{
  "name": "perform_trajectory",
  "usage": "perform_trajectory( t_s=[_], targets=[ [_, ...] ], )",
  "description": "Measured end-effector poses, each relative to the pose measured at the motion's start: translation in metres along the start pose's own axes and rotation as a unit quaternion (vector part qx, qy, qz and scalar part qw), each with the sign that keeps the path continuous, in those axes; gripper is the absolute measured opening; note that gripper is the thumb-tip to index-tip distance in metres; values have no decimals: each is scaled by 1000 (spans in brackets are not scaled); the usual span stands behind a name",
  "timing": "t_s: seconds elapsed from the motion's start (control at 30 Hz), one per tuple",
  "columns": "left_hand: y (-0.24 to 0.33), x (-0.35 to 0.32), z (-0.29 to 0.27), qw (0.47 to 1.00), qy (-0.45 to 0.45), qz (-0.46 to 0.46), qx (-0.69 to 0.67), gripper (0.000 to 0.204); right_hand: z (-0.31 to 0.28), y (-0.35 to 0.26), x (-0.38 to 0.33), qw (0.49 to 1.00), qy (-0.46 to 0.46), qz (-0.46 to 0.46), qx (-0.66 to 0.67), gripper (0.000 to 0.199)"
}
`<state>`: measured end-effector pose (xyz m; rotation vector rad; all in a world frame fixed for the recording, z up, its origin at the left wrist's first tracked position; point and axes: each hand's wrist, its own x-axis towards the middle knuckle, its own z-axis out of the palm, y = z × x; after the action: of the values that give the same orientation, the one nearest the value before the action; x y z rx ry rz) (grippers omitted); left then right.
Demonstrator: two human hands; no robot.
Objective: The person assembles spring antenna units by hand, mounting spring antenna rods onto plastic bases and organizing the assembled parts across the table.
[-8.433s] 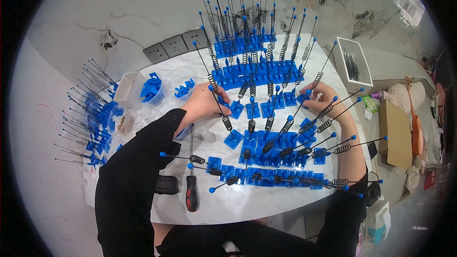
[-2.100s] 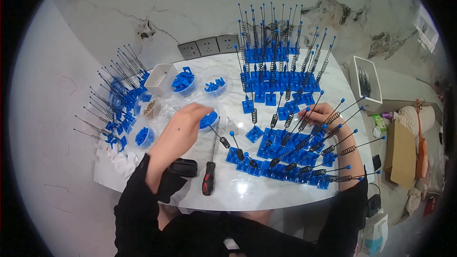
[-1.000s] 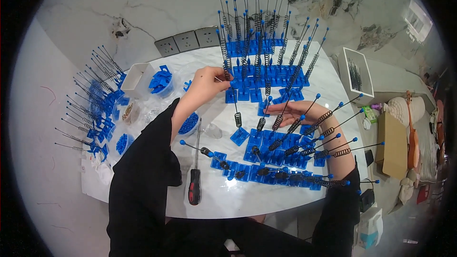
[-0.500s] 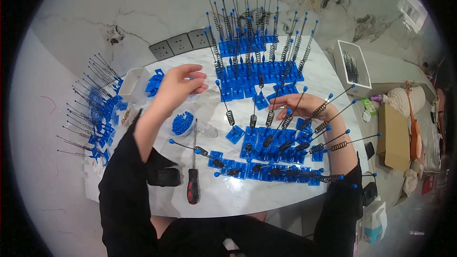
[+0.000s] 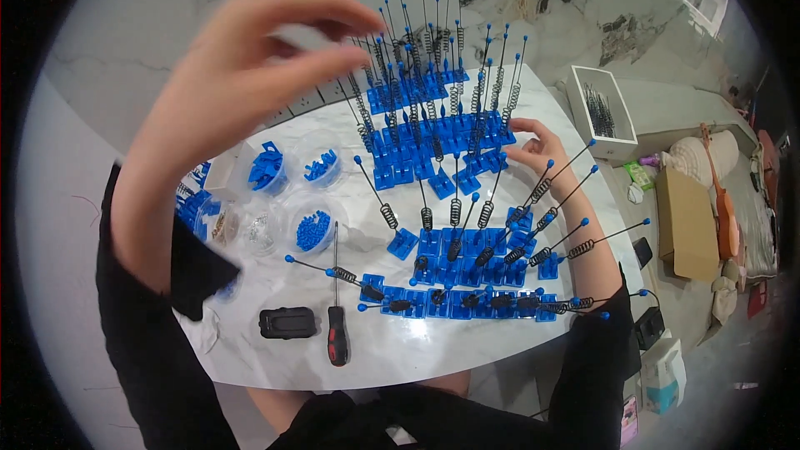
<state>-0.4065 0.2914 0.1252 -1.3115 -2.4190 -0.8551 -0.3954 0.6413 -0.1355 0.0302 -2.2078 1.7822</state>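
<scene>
The left hand (image 5: 242, 75) has risen from the tubs toward the camera (fingertips pinched, contents unclear); the right hand (image 5: 537, 146) stays spread on the blue bases (image 5: 442, 137).

A white table (image 5: 467, 350) with a shiny marble top holds lots of small things. Rows of blue blocks (image 5: 467, 246) with springy wires cover the middle and the far side. Near the front edge lies a screwdriver (image 5: 336, 317) with a red and black handle. Just beside it, to the left, lies a flat black box (image 5: 287, 322). Farther left stand little clear cups (image 5: 312, 229). Some hold blue bits, and two hold tiny pale bits. More blue blocks sit at the far left edge (image 5: 193, 200).
</scene>
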Motion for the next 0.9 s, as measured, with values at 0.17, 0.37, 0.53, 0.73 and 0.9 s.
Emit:
perform_trajectory(
  t_s=[0.17,0.37,0.53,0.73,0.9],
  targets=[
    [-3,43,49,924,-199,128,302,38,8,-13,7,991,-89,85,51,53],
    [-6,60,67,905,-301,54,294,24,10,-14,19,976,-176,106,72,47],
    [-9,66,77,916,-294,78,263,11,11,-2,22,970,-187,107,113,41],
    [-18,74,86,908,-235,159,307,7,26,-10,18,963,-161,166,139,30],
    [-24,84,95,911,-193,181,316,7,22,-1,19,978,-142,133,79,24]
  ],
)
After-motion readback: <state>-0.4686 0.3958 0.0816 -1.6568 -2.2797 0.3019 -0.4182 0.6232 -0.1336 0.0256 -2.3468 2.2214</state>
